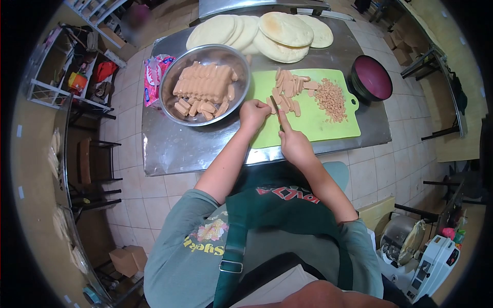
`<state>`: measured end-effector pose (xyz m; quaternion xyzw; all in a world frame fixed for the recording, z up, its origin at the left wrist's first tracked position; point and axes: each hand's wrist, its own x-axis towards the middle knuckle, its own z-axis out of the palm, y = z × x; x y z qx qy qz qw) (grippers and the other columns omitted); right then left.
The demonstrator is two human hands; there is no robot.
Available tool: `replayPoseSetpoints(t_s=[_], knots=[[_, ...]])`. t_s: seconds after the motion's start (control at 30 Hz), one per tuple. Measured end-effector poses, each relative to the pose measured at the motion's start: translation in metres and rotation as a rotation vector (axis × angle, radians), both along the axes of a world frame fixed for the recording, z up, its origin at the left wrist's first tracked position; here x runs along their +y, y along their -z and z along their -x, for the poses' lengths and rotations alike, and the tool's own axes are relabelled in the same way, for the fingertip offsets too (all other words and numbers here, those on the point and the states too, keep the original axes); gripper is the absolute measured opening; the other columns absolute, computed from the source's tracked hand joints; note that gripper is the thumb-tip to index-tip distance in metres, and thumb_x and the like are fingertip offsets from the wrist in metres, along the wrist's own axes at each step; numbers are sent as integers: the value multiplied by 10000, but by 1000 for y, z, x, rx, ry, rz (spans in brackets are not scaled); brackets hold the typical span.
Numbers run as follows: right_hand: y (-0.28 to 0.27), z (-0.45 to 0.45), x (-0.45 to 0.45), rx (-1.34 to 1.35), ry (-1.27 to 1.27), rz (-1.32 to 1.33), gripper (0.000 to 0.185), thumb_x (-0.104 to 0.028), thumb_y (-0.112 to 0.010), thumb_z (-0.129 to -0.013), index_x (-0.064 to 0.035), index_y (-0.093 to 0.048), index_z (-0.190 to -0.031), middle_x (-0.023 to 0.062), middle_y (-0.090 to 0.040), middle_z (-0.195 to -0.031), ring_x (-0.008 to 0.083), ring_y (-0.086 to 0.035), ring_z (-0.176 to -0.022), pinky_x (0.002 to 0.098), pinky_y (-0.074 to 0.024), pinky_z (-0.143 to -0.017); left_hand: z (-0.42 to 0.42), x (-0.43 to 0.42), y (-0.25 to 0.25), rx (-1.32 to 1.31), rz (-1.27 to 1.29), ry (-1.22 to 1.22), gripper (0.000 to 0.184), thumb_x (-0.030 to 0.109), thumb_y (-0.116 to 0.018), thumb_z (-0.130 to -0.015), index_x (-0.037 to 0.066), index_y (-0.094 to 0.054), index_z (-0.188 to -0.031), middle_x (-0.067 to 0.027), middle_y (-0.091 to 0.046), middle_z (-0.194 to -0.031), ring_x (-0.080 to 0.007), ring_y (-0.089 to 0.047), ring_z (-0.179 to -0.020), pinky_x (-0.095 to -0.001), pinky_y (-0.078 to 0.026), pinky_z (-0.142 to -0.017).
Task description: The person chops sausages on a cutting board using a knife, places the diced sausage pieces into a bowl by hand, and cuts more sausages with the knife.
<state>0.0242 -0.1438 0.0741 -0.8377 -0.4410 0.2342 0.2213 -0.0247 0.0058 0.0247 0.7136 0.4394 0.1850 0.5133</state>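
Note:
My right hand [296, 146] is closed round the handle of a knife [276, 106], its index finger stretched along the top of the blade. Close to the blade's left side, my left hand [254, 115] is curled, its fingertips pinching a piece of sausage that they mostly cover. Both hands are over a green cutting board [303, 134]. Cut sausage strips [290, 84] lie beyond the knife, with finely diced sausage [331, 100] heaped to their right. Left of the board, a steel bowl [169, 106] contains whole sausages [205, 82] and shorter pieces.
Round flatbreads [285, 31] are piled along the metal table's [179, 159] far side. A dark bowl with a magenta inside [372, 77] stands right of the board. A pink plastic package [152, 77] lies left of the steel bowl, partly behind it.

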Motion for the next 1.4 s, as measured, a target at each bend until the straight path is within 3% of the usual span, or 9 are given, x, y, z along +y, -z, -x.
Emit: replayPoseSetpoints(t_s=[0.57, 0.77, 0.83, 1.0, 1.27, 1.4], knots=[[2, -2, 18, 29, -15, 122, 607, -152, -426, -893, -93, -134, -1422, 271, -591, -732, 417, -585, -694, 491, -440, -676, 2, -4, -3, 3, 4, -2, 155, 113, -699, -641, -4, -685, -741, -125, -661, -684, -192, -632, -603, -305, -492, -616], [-1, 7, -8, 102, -34, 105, 611, -115, -432, -883, -79, -139, -1418, 278, -582, -710, 424, -581, -690, 491, -431, -667, 3, -5, -4, 6, -51, -2, 162, 112, -702, -642, -9, -685, -747, -126, -661, -682, -187, -633, -603, -303, -493, -619], [-4, 12, -20, 60, -41, 145, 606, -100, -439, -878, -76, -155, -1413, 274, -580, -687, 424, -580, -669, 493, -431, -651, 4, -7, -6, -10, -62, -5, 167, 127, -701, -651, -17, -682, -734, -111, -659, -664, -143, -608, -585, -280, -480, -588], [-11, 11, -41, 11, -70, 103, 585, -113, -445, -878, -76, -191, -1404, 267, -578, -660, 425, -577, -643, 494, -434, -627, 4, -6, -3, -17, -71, 3, 167, 121, -700, -657, -27, -679, -733, -112, -657, -660, -143, -607, -583, -275, -479, -584], [-10, 4, -12, -3, -32, 29, 584, -131, -447, -883, -110, -196, -1410, 256, -580, -664, 418, -575, -638, 491, -436, -623, 4, -5, -5, -25, -55, 6, 171, 124, -702, -654, -29, -677, -727, -112, -657, -657, -136, -608, -585, -271, -478, -580], [2, 3, 0, -5, -27, 24, 602, -140, -447, -885, -128, -171, -1420, 247, -583, -669, 408, -581, -646, 482, -445, -628, 4, -5, -4, -10, -50, 0, 163, 125, -693, -637, -10, -686, -729, -124, -661, -671, -185, -632, -596, -294, -490, -612]])
